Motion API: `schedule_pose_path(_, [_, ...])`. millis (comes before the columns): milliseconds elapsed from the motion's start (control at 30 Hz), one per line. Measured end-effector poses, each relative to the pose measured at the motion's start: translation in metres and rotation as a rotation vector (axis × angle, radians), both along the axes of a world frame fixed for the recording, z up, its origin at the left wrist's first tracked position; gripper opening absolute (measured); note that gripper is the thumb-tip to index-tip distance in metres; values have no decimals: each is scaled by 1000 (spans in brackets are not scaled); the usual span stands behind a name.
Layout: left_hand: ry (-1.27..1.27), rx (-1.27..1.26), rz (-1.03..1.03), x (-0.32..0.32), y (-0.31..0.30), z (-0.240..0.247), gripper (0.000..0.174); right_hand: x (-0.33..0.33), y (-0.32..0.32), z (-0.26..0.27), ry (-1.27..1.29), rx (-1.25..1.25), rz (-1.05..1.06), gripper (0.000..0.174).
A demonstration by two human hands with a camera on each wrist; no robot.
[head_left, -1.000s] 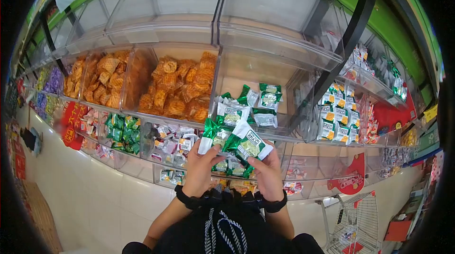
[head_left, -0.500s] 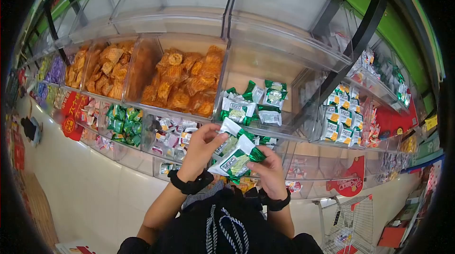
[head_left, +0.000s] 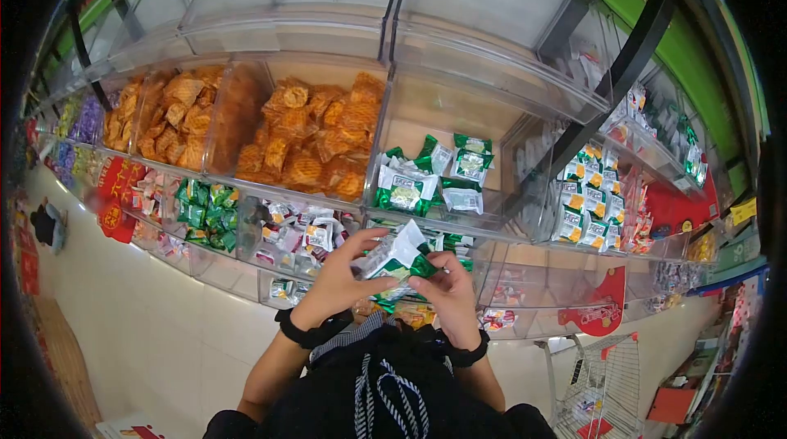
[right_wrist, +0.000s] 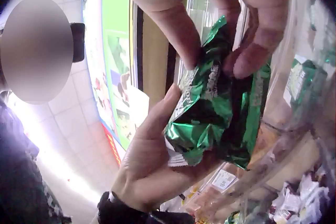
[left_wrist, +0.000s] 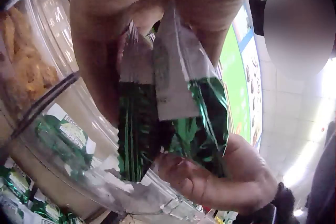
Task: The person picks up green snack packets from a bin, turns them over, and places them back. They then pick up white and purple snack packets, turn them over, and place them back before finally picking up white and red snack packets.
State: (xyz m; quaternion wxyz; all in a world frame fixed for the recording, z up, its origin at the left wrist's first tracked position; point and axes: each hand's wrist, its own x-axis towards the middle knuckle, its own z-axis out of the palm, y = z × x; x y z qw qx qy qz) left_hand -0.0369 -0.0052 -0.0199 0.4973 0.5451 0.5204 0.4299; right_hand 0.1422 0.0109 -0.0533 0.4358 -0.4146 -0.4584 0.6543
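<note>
Holding a few green-and-white packets [head_left: 399,252] low in front of the clear bins here. The left hand [head_left: 332,282] has them from the 9 o'clock side, fingers half curled round, and the right hand [head_left: 451,295] pinches the 3 o'clock end with its fingers bent in tighter. More green packets [head_left: 404,195] sit in the bin at 12 o'clock, orange snacks [head_left: 307,148] at 11, and a shopping cart [head_left: 605,382] is parked around 4.
</note>
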Motion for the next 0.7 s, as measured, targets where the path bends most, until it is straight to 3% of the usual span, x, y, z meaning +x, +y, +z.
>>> schedule_pose_path(67, [-40, -36, 94, -3, -8, -4, 57, -1, 1, -6, -202, 165, 59, 29])
schedule_pose_path(100, [14, -7, 108, -6, -11, -3, 55, 0, 4, 3, -418, 254, 118, 43])
schedule_pose_path(133, [70, 22, 122, -10, -13, 0, 52, -3, 6, 8, -423, 254, 121, 43])
schedule_pose_path(200, [61, 15, 123, -16, -15, 4, 49, -10, 11, 15, -359, 324, 136, 60])
schedule_pose_path(233, [43, 14, 104, -19, -16, 2, 50, -7, 14, 13, -272, 175, 319, 70])
schedule_pose_path(267, [25, 12, 85, -21, -17, -1, 51, -10, 16, 17, -280, 173, 324, 70])
schedule_pose_path(300, [-204, -18, 171, -19, -20, -4, 60, -15, 20, 25, -212, 19, 361, 69])
schedule_pose_path(333, [-212, -16, 176, -16, -21, -5, 60, -20, 23, 29, -142, -135, 396, 67])
schedule_pose_path(367, [-515, 15, 303, -13, -21, -5, 64, -27, 24, 26, 19, -149, 286, 51])
schedule_pose_path(400, [-818, 45, 428, -11, -21, -4, 69, -31, 26, 29, 13, -148, 290, 51])
schedule_pose_path(467, [-853, 66, 431, -12, -22, -7, 65, -42, 32, 41, 93, -272, 282, 43])
schedule_pose_path(533, [-884, -204, 460, -18, -21, -13, 51, -49, 45, 41, 13, -234, 307, 38])
schedule_pose_path(567, [-870, -190, 482, -22, -19, -10, 40, -42, 60, 34, -180, -58, 332, 39])
schedule_pose_path(600, [-874, -189, 482, -26, -17, -9, 40, -36, 76, 30, -373, 121, 354, 41])
schedule_pose_path(667, [-861, -174, 544, -33, -15, -7, 37, -33, 117, 41, -737, 440, 148, 44])
schedule_pose_path(700, [-822, -170, 584, -36, -14, -9, 35, -27, 142, 39, -861, 466, 241, 50])
